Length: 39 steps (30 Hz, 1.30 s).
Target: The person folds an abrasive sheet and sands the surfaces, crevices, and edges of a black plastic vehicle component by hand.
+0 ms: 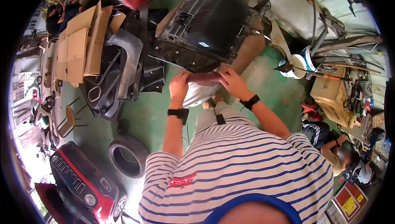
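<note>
Both my hands are closed on a long dark maroon piece (203,78), its exact kind unclear. My left hand (178,87) grips its left end, and my right hand (235,85) pinches its right end. The piece is stretched level between them. Just beyond it lies a large black plastic car panel (218,18) with clips and ribs along its edge. Below the maroon piece a white rounded object (196,95) shows, partly hidden by my hands. Dark bands circle both my wrists.
Black plastic parts (103,96) and folded cardboard (74,51) are piled at the left. A tire (128,156) lies on the green floor near a small red-black car (78,178). White buckets (299,65) and a cardboard box (329,96) stand right. Another person (329,142) sits lower right.
</note>
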Each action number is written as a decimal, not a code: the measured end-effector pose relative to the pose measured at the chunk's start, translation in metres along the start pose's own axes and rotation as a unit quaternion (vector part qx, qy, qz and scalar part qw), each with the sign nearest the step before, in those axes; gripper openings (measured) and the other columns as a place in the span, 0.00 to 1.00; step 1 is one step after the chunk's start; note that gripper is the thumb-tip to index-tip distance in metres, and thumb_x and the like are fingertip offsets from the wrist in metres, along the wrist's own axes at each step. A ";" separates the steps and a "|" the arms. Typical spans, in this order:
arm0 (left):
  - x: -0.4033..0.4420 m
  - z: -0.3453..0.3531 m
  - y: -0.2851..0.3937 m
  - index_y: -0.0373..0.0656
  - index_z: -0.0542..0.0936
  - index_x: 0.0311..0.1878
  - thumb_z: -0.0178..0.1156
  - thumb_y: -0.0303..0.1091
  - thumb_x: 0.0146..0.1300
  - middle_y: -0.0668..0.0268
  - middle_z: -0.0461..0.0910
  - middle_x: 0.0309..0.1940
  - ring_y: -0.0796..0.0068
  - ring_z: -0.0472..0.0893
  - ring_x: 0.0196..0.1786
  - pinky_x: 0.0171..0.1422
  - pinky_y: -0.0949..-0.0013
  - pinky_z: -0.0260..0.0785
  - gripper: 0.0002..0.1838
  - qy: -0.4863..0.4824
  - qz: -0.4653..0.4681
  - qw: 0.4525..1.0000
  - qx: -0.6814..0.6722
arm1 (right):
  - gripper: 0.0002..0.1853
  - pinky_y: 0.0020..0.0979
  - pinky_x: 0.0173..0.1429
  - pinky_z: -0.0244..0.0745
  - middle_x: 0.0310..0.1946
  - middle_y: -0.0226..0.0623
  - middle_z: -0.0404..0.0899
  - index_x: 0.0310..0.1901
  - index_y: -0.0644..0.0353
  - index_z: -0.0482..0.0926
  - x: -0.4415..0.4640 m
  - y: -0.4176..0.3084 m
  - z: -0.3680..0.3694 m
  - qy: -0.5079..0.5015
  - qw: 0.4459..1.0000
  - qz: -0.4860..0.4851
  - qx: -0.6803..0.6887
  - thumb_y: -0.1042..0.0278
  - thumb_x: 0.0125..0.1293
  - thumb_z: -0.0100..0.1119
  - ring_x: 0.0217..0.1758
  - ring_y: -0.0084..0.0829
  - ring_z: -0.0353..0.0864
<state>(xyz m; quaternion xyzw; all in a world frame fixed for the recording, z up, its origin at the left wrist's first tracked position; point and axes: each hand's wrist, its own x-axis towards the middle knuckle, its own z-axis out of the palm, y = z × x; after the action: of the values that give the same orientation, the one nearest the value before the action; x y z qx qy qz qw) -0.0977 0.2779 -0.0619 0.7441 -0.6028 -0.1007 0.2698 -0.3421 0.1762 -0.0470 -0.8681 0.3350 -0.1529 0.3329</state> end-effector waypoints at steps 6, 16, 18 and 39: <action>0.016 0.008 0.006 0.41 0.79 0.40 0.56 0.23 0.43 0.55 0.78 0.38 0.48 0.76 0.45 0.52 0.53 0.69 0.17 -0.030 -0.042 0.994 -0.096 | 0.19 0.35 0.50 0.75 0.47 0.44 0.73 0.55 0.62 0.77 0.007 0.016 -0.011 0.047 0.988 0.054 0.139 0.70 0.61 0.61 0.47 0.42 0.78; 0.032 -0.007 -0.075 0.36 0.75 0.50 0.57 0.23 0.50 0.60 0.79 0.41 0.72 0.77 0.45 0.50 0.69 0.71 0.20 -0.187 -0.106 0.904 -0.371 | 0.16 0.33 0.58 0.71 0.47 0.41 0.75 0.54 0.62 0.76 0.004 -0.042 0.037 0.151 0.951 0.129 0.236 0.75 0.64 0.56 0.52 0.37 0.76; 0.036 -0.030 -0.105 0.40 0.72 0.62 0.57 0.22 0.51 0.61 0.75 0.52 0.73 0.75 0.51 0.53 0.72 0.69 0.30 -0.216 -0.028 0.869 -0.444 | 0.14 0.30 0.56 0.72 0.45 0.38 0.76 0.54 0.62 0.76 0.007 -0.062 0.068 0.211 0.910 0.177 0.309 0.74 0.66 0.55 0.50 0.32 0.77; 0.153 -0.109 -0.140 0.35 0.76 0.57 0.63 0.28 0.62 0.64 0.79 0.53 0.71 0.78 0.53 0.59 0.70 0.68 0.19 -0.220 0.024 0.843 -0.491 | 0.11 0.27 0.46 0.75 0.37 0.32 0.82 0.44 0.62 0.81 0.115 -0.128 0.049 0.426 0.812 0.192 0.351 0.65 0.67 0.58 0.39 0.24 0.80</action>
<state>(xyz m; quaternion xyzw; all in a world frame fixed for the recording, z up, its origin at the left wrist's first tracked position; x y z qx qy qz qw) 0.1113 0.1807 -0.0175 0.4582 -0.5356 -0.5376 0.4627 -0.1733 0.1916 0.0088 -0.4583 0.5269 -0.5470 0.4616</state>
